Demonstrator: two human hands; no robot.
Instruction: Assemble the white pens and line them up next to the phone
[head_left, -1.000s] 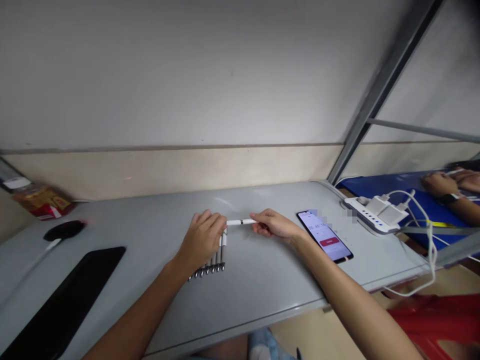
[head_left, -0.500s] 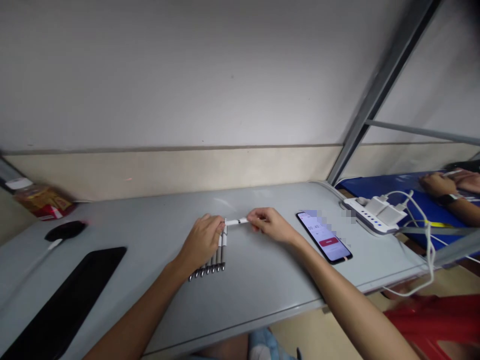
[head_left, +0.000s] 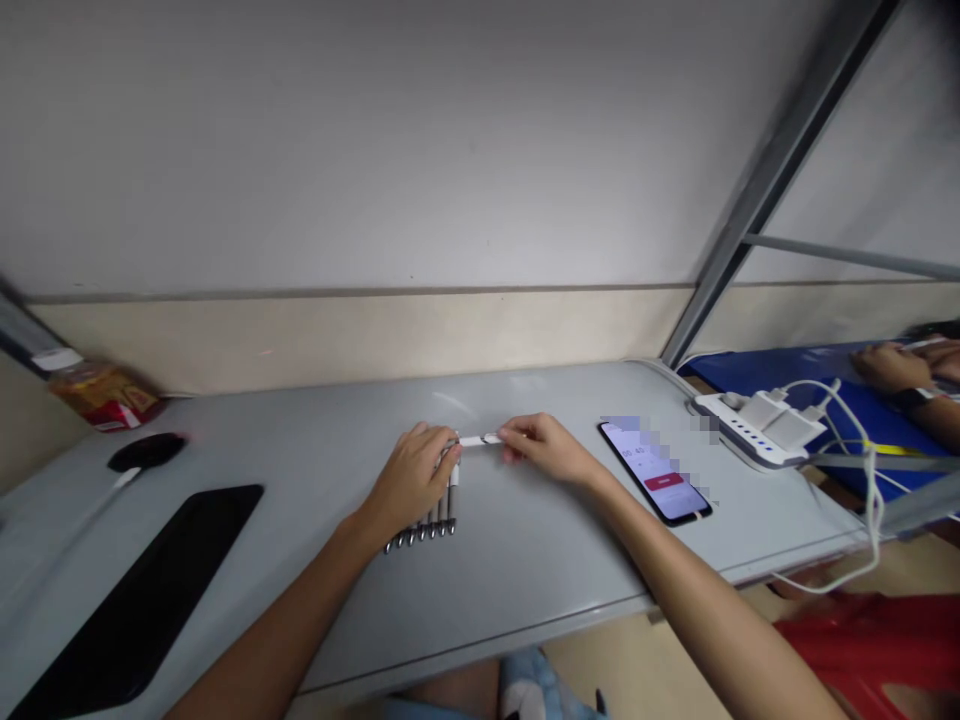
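Over the middle of the desk, a white pen (head_left: 472,441) lies level between my two hands, with a small dark mark near its right end. My left hand (head_left: 414,470) is closed round the pen's left end, thumb and fingers together, hiding that tip. At the other end, my right hand (head_left: 546,447) pinches the pen between thumb and fingertips. Beneath my left palm is a row of several grey-and-white pens (head_left: 431,530) laid side by side, metallic tips toward me; their far ends are mostly covered by the hand.
To the right lie a phone (head_left: 654,470) with a lit screen and a power strip (head_left: 750,430) with plugs and white cables. On the left are a black mat (head_left: 142,600), a round black charger pad (head_left: 146,452) and a bottle (head_left: 101,390). Another person's hands (head_left: 892,370) rest at a blue table.
My left thumb has come forward over the pen's left end. The pen looks slightly turned, its dark mark now different in shape. The whole view has shifted a little.
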